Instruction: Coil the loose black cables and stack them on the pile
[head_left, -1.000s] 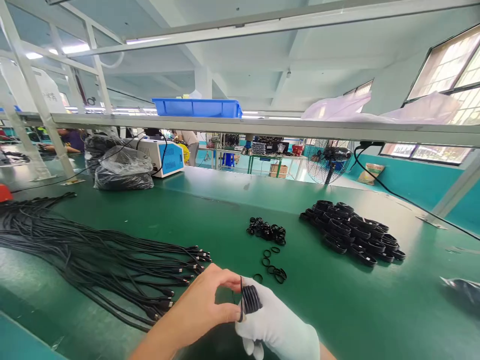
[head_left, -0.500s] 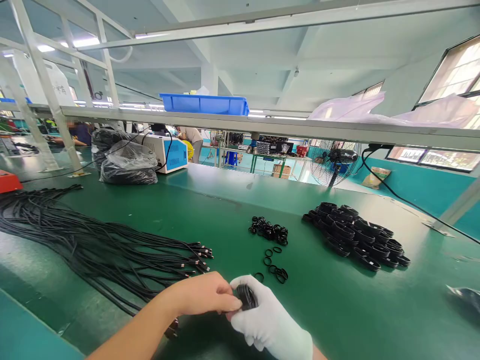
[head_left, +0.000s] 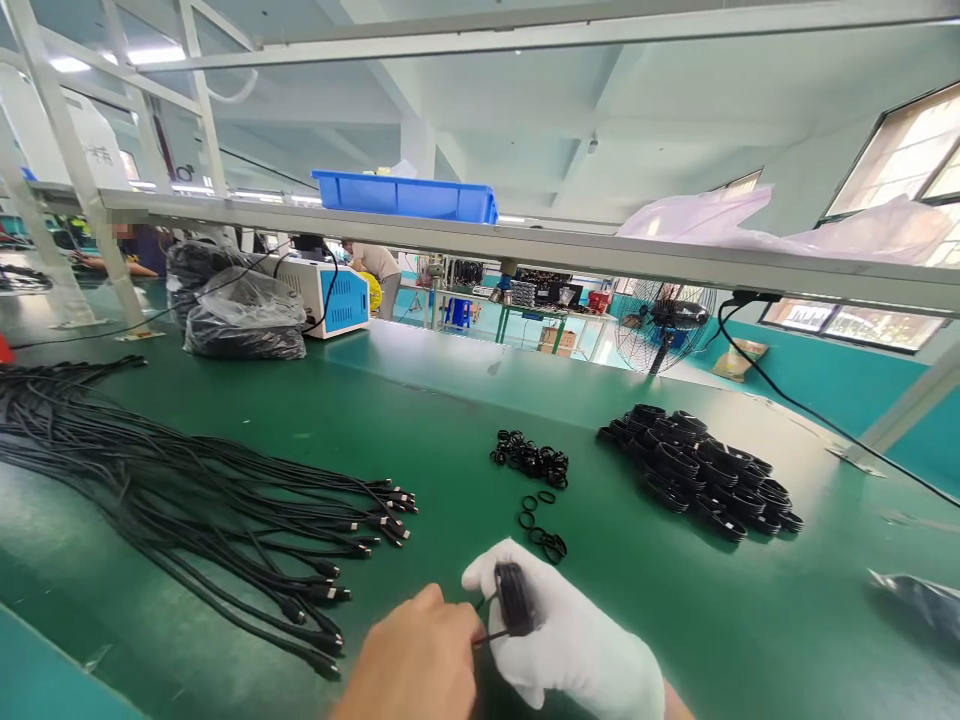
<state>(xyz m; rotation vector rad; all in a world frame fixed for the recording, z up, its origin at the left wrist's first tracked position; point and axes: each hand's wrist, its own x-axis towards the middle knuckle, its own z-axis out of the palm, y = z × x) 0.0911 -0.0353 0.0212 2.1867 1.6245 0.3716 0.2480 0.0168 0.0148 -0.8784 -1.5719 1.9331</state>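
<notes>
A coiled black cable [head_left: 514, 600] sits in my right hand [head_left: 577, 640], which wears a white glove and is closed around the coil. Beside it, my bare left hand [head_left: 424, 650] pinches a strand that runs out of the coil; the fingertips are partly hidden. Just beyond the hands lie several loose black rings [head_left: 541, 535], with a heap of small black rings [head_left: 529, 458] farther back. To the left stretches a bundle of straight black cables [head_left: 225, 490], their plug ends pointing toward my hands.
Wound cable coils [head_left: 697, 470] are piled at the right. A plastic-bagged bundle [head_left: 244, 315] and a blue-and-white machine [head_left: 337, 295] stand back left. Overhead runs a shelf [head_left: 555, 245] with a blue bin [head_left: 405, 197]. A fan [head_left: 664, 315] stands beyond the bench.
My left hand has moved down and nearer to me, drawing a strand out from the coil. The right hand has turned, so the coil shows more fully. The view has shifted slightly.
</notes>
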